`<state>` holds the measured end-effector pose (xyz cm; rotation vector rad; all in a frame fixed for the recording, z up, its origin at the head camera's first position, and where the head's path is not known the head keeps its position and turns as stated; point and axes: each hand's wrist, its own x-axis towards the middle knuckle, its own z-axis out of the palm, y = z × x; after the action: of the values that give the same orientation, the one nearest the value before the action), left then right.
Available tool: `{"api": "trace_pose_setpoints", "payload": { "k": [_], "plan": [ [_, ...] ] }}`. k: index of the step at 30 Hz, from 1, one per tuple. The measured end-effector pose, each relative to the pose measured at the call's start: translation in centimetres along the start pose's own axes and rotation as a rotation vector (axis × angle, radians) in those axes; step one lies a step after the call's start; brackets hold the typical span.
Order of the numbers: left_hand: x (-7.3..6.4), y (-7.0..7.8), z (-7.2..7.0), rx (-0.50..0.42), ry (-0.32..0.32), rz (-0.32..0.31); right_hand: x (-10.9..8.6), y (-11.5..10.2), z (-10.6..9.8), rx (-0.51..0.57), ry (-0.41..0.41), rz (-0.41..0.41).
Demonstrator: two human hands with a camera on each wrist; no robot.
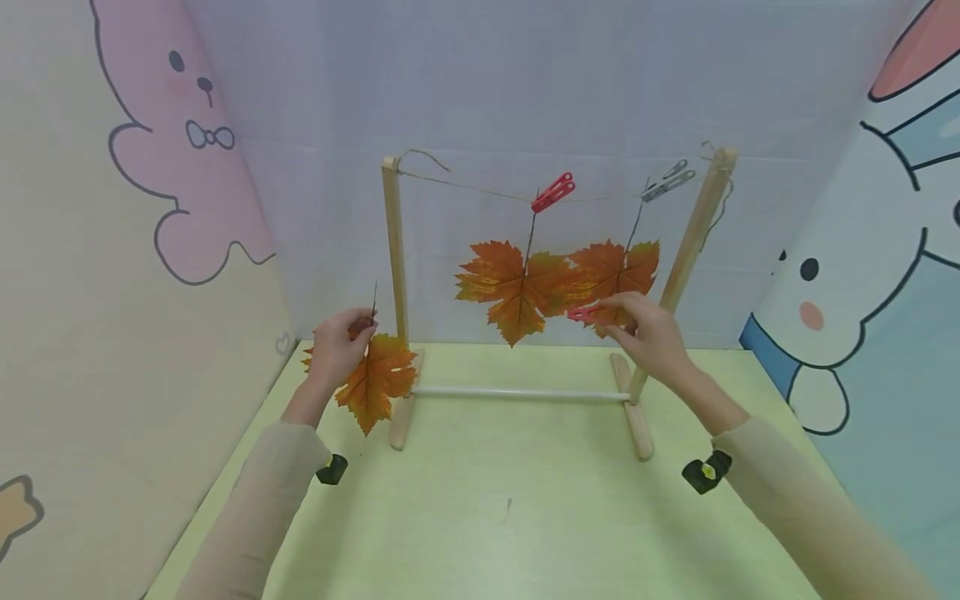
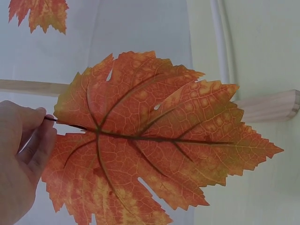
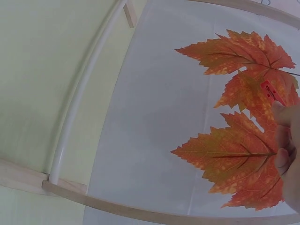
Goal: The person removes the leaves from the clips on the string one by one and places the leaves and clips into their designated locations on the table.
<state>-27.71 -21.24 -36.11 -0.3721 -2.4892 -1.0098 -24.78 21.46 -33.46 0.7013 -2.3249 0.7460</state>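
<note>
My left hand (image 1: 341, 346) pinches the dark stem of an orange maple leaf (image 2: 154, 131), which hangs below the fingers near the left post. In my right hand (image 1: 647, 333) a red clothespin (image 1: 583, 314) is held between thumb and fingers, in front of the hanging leaves. On the string (image 1: 480, 190), a second red clothespin (image 1: 552, 192) grips the stem of one maple leaf (image 1: 517, 287). A grey clothespin (image 1: 667, 182) farther right holds another leaf (image 1: 618, 267), partly hidden by my right hand. These two leaves overlap at their edges.
The string runs between a left wooden post (image 1: 395, 250) and a right wooden post (image 1: 693, 229). A white rod (image 1: 517, 393) joins their wooden feet on the pale yellow table (image 1: 487, 475). Behind stands a white cloth backdrop (image 1: 315, 208), with cartoon-printed panels at both sides.
</note>
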Motion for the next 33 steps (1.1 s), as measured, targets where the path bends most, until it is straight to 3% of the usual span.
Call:
{"api": "trace_pose_setpoints", "payload": {
  "k": [20, 33],
  "plan": [
    [-2.8, -2.8, -0.1, 0.049, -0.202, -0.14, -4.0, 2.0, 0.8, -0.004, -0.018, 0.104],
    [-5.0, -4.8, -0.3, 0.141, -0.291, -0.102, -7.0, 2.8, 1.8, 0.018, -0.073, 0.225]
  ]
}}
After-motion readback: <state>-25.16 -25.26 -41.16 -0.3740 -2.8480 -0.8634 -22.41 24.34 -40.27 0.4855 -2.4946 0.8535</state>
